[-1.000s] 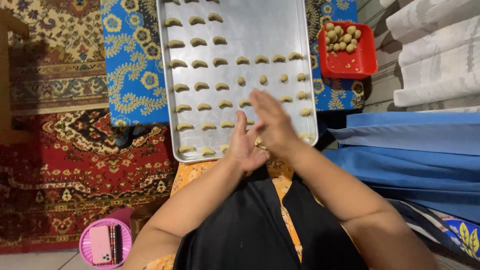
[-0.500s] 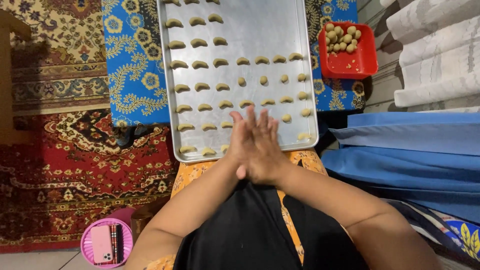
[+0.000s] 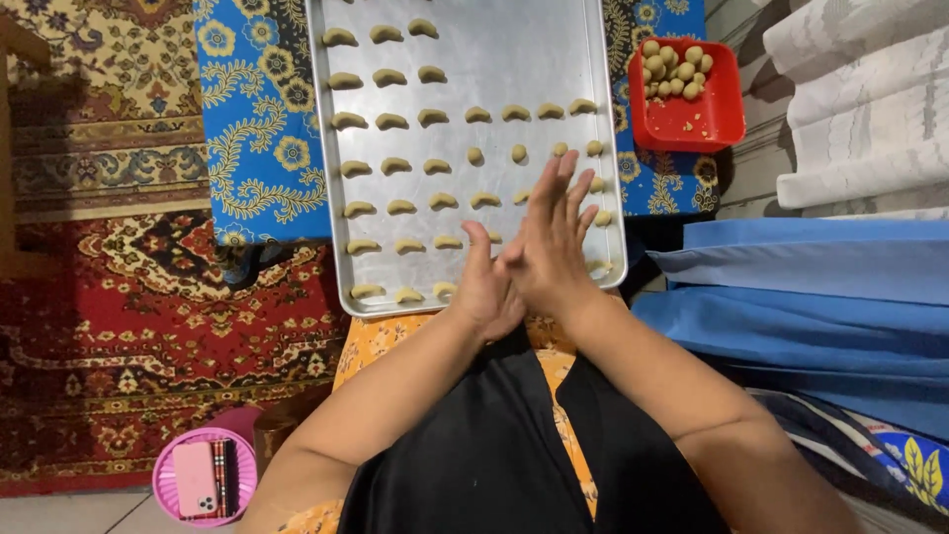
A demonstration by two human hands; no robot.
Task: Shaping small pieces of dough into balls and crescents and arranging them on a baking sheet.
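Hands: the left hand (image 3: 486,289) and right hand (image 3: 550,247) press palm to palm over the near right part of the tray (image 3: 534,59). The right lies on top with fingers straight and a little spread, tips toward the far right; the left sits under it, thumb up.
Grip: flat palms, no curled fingers. Whether dough sits between them cannot be told; nothing shows at the edges.
Tray: a long silver rectangle, its long axis running away from the person, its near short edge just over the lap. It rests on a blue flowered cloth (image 3: 259,129).
Dough pieces (image 3: 391,121): small pale crescents in rows across the tray, each with its long axis left to right and ends curving toward the person. A few in the middle row are round lumps.
Open room: the far right part of the tray is bare metal. The near right corner is covered by the hands.
Edges: the tray's right rim is near a red tub (image 3: 692,109) of dough balls (image 3: 672,69), apart from it. Blue folded sheets (image 3: 820,287) lie to the right of the hands.
Floor: patterned rug (image 3: 119,326) on the left; a pink bowl (image 3: 168,494) with a phone (image 3: 195,479) at the near left.
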